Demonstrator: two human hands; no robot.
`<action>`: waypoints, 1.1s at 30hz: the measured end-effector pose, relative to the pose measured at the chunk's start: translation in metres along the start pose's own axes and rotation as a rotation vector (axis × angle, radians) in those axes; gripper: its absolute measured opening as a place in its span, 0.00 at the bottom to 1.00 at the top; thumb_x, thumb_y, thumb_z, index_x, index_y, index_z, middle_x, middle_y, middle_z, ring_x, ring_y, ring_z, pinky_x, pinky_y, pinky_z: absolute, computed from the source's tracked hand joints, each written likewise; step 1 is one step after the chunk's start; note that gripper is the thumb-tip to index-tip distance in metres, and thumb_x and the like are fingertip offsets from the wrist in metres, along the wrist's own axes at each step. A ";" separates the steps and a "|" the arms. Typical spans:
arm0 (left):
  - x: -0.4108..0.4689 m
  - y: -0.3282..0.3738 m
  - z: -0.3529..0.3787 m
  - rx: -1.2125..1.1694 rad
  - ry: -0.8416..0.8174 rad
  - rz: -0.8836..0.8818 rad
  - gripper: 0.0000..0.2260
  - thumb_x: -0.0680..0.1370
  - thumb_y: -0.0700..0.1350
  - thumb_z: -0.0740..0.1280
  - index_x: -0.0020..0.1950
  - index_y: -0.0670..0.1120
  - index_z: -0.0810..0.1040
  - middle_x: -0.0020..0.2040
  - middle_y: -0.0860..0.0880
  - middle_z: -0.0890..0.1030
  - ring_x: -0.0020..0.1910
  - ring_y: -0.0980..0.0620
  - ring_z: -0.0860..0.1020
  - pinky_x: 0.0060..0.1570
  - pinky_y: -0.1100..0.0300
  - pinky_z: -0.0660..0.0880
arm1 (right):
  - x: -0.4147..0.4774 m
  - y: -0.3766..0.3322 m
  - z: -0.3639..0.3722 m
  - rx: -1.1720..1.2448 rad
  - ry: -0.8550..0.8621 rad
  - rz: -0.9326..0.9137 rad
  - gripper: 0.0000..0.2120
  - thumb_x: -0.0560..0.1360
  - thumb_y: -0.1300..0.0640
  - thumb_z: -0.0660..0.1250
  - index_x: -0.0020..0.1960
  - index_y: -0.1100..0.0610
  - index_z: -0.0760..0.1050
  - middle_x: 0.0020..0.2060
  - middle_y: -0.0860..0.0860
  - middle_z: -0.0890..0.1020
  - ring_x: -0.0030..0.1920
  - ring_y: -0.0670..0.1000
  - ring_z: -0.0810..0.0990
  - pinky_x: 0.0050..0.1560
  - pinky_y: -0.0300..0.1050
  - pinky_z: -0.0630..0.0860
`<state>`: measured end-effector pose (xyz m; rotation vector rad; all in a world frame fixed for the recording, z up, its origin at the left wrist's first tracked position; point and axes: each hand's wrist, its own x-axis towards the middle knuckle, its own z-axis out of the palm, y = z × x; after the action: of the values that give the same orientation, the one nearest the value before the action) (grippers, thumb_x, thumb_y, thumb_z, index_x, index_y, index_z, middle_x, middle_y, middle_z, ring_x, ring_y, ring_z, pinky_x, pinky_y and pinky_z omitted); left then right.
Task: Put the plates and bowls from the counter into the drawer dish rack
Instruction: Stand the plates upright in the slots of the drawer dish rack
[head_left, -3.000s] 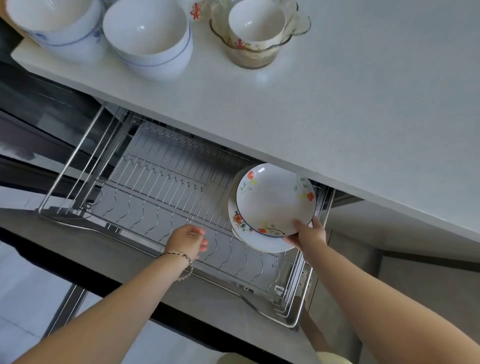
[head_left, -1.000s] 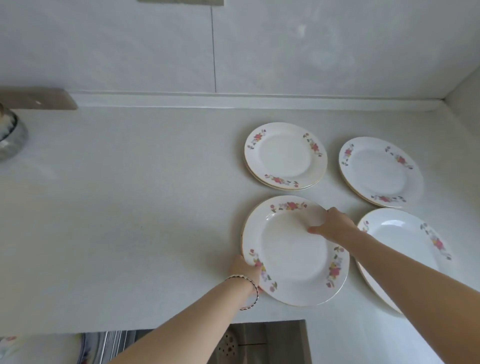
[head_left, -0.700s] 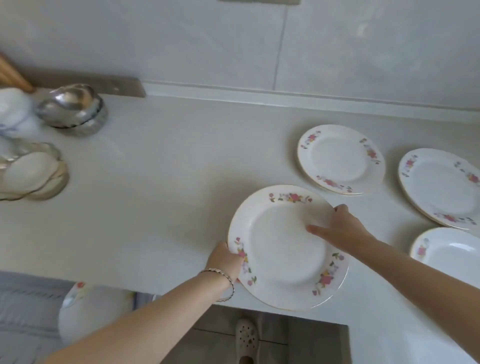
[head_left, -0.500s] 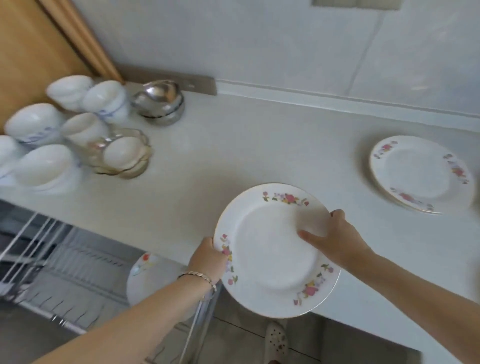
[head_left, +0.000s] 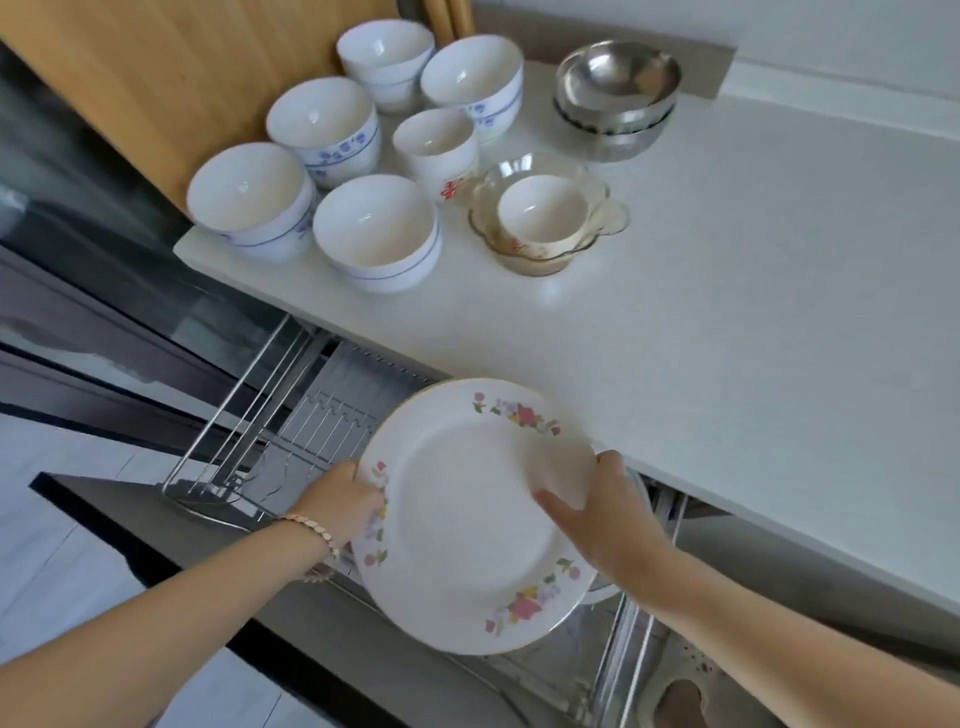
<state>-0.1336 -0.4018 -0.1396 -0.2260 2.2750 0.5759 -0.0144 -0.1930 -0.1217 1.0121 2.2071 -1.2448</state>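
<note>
I hold a large white plate with pink flowers (head_left: 467, 519) with both hands, above the right part of the open wire drawer dish rack (head_left: 311, 415). My left hand (head_left: 343, 506) grips its left rim. My right hand (head_left: 602, 514) grips its right rim, thumb on the plate's face. The plate hides the dishes that stand in the rack beneath it. Several white bowls with blue patterns (head_left: 374, 228) stand on the counter's left end.
The white counter (head_left: 753, 312) carries stacked steel bowls (head_left: 615, 93) at the back and a glass dish holding a small cup (head_left: 545, 218). A wooden panel (head_left: 182, 78) rises on the left. The drawer's dark front (head_left: 156, 525) juts out below.
Both hands lifted the flowered plate off the counter, carried it left and lowered it over the drawer rack. Before that, my right hand set a small flowered dish into the rack.
</note>
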 end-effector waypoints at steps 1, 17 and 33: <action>0.014 -0.012 -0.008 -0.002 0.010 -0.008 0.07 0.79 0.42 0.59 0.41 0.43 0.72 0.38 0.45 0.77 0.38 0.46 0.77 0.43 0.55 0.76 | 0.004 -0.007 0.018 -0.007 -0.010 0.011 0.23 0.75 0.47 0.66 0.61 0.59 0.61 0.59 0.55 0.77 0.55 0.56 0.80 0.39 0.41 0.77; 0.236 -0.084 0.014 -0.173 0.067 -0.163 0.17 0.76 0.38 0.64 0.65 0.40 0.73 0.62 0.40 0.77 0.58 0.42 0.76 0.52 0.59 0.69 | 0.141 -0.001 0.224 0.032 -0.071 0.287 0.26 0.78 0.59 0.60 0.73 0.60 0.56 0.67 0.58 0.68 0.65 0.58 0.72 0.64 0.50 0.71; 0.313 -0.055 0.046 -0.352 0.031 -0.050 0.23 0.71 0.35 0.68 0.66 0.44 0.73 0.62 0.45 0.78 0.59 0.44 0.77 0.55 0.57 0.71 | 0.211 -0.001 0.242 0.170 0.069 0.275 0.41 0.73 0.65 0.62 0.77 0.54 0.42 0.70 0.57 0.57 0.71 0.58 0.62 0.71 0.48 0.64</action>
<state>-0.3023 -0.4237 -0.4118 -0.4656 2.1781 0.9502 -0.1521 -0.3181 -0.3834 1.3913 1.9527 -1.3017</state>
